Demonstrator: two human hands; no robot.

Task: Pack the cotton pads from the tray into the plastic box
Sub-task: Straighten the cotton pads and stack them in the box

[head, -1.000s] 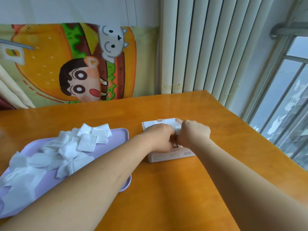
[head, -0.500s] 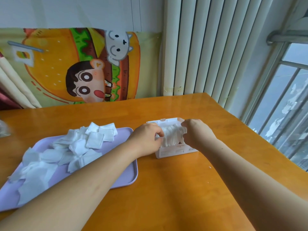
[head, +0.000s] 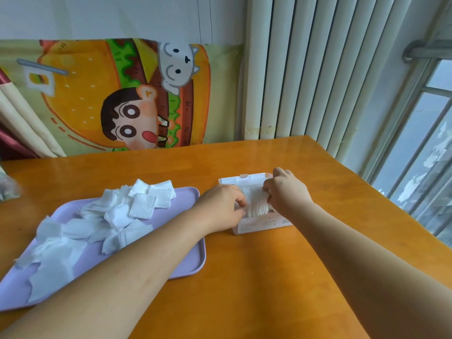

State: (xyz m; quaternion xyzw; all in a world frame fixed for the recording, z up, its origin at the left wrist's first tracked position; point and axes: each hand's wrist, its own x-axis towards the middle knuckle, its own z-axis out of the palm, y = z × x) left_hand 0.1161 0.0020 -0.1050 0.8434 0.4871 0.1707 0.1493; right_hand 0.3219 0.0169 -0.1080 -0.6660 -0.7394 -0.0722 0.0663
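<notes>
On the table [head: 244, 277], the lilac tray [head: 190, 265] at left holds loose cotton pads [head: 117, 216], and the open plastic box [head: 261, 225] just right of it holds a stack [head: 255, 201] gripped between the curled left hand [head: 222, 206] and right hand [head: 286, 189].

Left hand [head: 222, 206], right hand [head: 286, 192] on pads [head: 255, 201]

This looks like a room in a home. A glossy orange-brown wooden table [head: 244, 277] stands against a pale wall, and at ten o'clock a cartoon burger cloth [head: 110, 94] hangs behind it. A cream and maroon curtain [head: 22, 133] falls at nine o'clock. White vertical slats [head: 318, 69] hang at one o'clock beside a barred window [head: 428, 143] at three o'clock. A lavender tray [head: 190, 260] of cotton pads [head: 117, 216] sits at eight o'clock.
</notes>
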